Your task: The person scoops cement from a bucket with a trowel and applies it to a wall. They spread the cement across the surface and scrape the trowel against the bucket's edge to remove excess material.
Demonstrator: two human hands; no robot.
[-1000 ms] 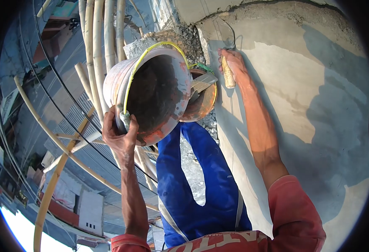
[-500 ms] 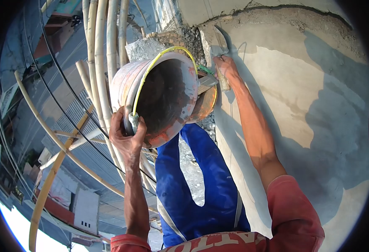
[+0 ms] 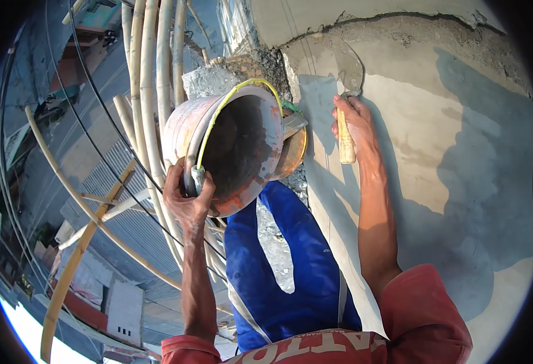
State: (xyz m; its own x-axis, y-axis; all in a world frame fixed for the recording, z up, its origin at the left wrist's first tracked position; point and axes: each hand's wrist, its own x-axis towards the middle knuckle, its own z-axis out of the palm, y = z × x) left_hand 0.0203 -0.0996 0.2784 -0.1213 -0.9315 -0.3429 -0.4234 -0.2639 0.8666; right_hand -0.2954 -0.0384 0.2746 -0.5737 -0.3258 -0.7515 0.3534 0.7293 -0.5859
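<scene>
My left hand grips the rim of a stained bucket at its lower left, by the end of the yellow handle. The bucket is tilted, with its dark mouth turned toward me. My right hand is closed around the wooden handle of a trowel. The trowel's pointed metal blade is up against the plastered wall, right of the bucket. Behind the bucket, partly covered by it, is a second container with a yellow edge and a flat grey tool on it.
Bamboo poles stand on the left, with crossed poles further out. Black cables run past them. Roofs and a street lie far below. A rough concrete ledge shows between my legs, and broken masonry juts behind the bucket.
My right hand has moved right along the wall with the trowel, and the blade has turned so more of its face shows. The bucket and left hand have barely shifted.
</scene>
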